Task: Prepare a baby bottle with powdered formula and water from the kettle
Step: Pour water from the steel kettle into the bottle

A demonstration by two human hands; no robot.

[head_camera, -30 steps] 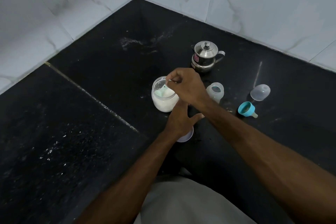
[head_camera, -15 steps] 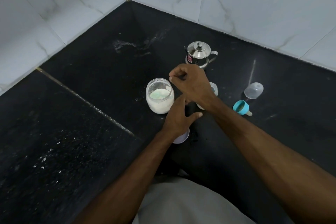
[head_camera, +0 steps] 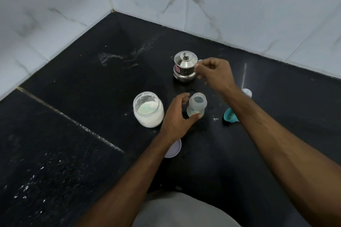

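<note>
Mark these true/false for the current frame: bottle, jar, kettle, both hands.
1. The bottle stands upright with no nipple on it. True.
2. The jar is capped. False: its mouth is open, powder visible inside.
3. The left hand has its thumb on the bottle. True.
4. The kettle has no lid. False: its lid is on.
5. The right hand rests on the jar. False: it is by the kettle.

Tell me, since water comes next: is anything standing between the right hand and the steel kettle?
Nothing visible does. The right hand hovers just right of the kettle, fingertips at its handle side, with only bare black counter below. The open bottle, at the left hand, stands nearer the person, out of that path.
</note>
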